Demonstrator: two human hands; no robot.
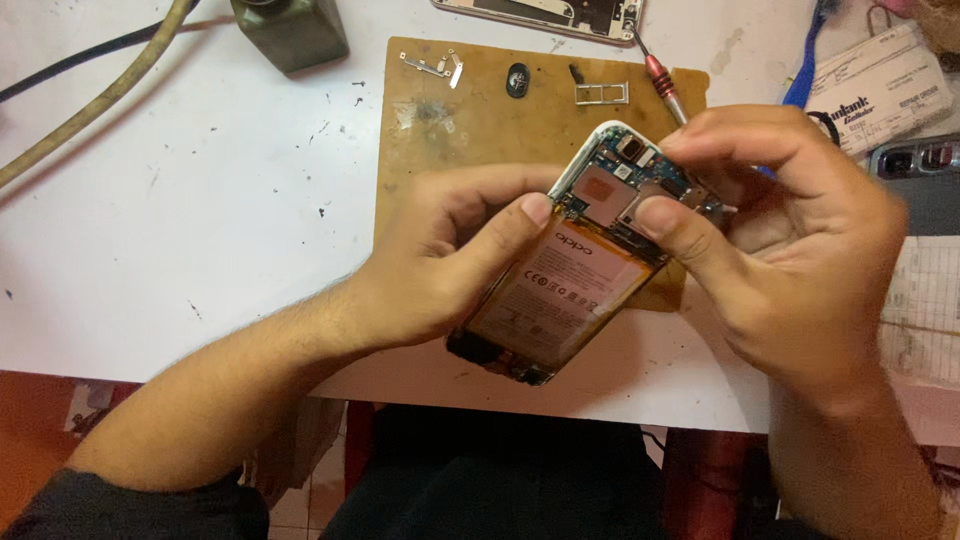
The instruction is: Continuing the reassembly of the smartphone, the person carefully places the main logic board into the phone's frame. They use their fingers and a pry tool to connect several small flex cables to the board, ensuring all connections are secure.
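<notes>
While the opened smartphone (575, 255) is held tilted above the near edge of the worktop (180, 230), its back cover is off and the internals face the camera. The amber battery (560, 290) fills the lower and middle part of the body; the circuit board (640, 175) with its metal shields and camera module occupies the upper end, framed by a white rim.

The left hand (440, 260) has its grip closed around the left side of the phone, with the thumb lying across the top edge of the battery just below the board. The right hand (790, 240) is closed on the upper right corner of the phone: its thumb presses on the board area and its fingers curl over the top end, pinched together. Whether a small part sits between those fingertips cannot be told.

Behind the phone, a brown work mat (470, 120) lies on the white worktop. On the mat rest a SIM tray (602, 94), a small metal bracket (435, 68) and a dark oval part (517, 80). A red-handled screwdriver (662, 82) lies at the mat's upper right corner, beside the removed phone frame (545, 15) at the top edge. A dark green bottle (290, 32) stands at the upper left, near a thick beige cable (100, 100). A white box (880, 85) sits at the far right.
</notes>
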